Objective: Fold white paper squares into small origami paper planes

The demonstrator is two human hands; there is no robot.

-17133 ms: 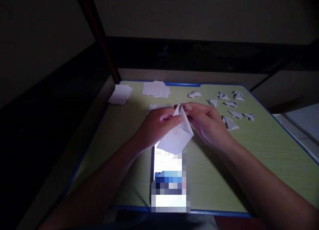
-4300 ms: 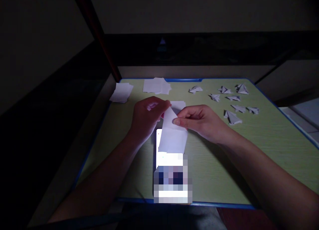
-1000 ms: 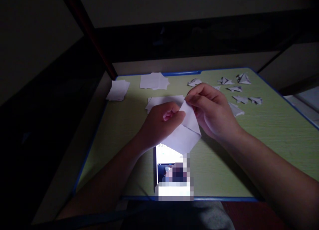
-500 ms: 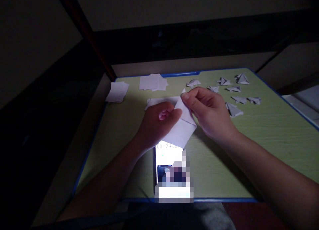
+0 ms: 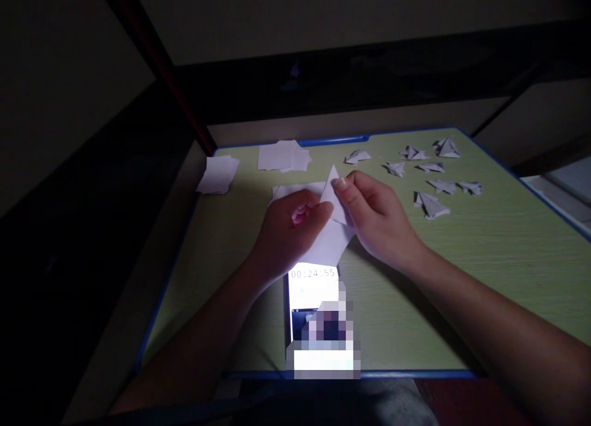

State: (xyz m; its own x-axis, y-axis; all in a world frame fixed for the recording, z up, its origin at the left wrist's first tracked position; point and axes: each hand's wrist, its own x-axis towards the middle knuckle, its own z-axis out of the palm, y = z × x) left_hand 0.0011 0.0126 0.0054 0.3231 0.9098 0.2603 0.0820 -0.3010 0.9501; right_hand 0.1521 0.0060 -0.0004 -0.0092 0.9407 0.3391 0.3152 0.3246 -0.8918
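Observation:
Both hands hold one partly folded sheet of white paper above the table, its pointed tip facing away from me. My left hand is closed on its left side, the thumb lying along the fold. With thumb and fingers, my right hand pinches the right slanting edge just below the tip. The fingers behind the paper are hidden. Beneath the sheet's lower edge lies a phone with a lit screen showing a timer, its lower part blurred out. More white paper lies flat just beyond my left hand.
Several small folded paper pieces are spread over the right rear of the green table, which has a blue rim. One paper stack sits at the far left corner, another at the back. Pale flat objects lie off the right side.
Over the last second my right hand has slid down from the tip along the right edge, leaving the point exposed. Seconds earlier the sheet was held more upright, with my left hand at its tip.

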